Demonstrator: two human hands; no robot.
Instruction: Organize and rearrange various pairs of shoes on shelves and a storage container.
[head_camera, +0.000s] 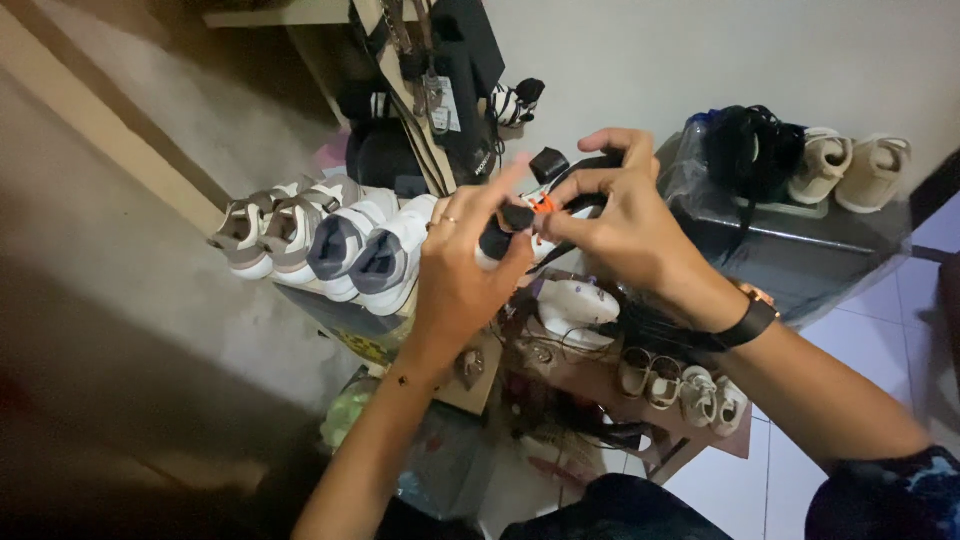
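My left hand (462, 262) and my right hand (615, 222) meet in the middle of the view, both closed on a small black device with an orange part (533, 208). A black strap or cord (578, 204) runs from it under my right fingers. My left hand wears a ring, my right wrist a black band. What the device is, I cannot tell.
White and grey sneakers (345, 245) and beige sandals (262, 232) stand on a box at left. A dark plastic-covered box (800, 255) at right carries cream boots (850, 168) and black cords. Below my hands are a white object (577, 305), tiny shoes (690, 390) and clutter.
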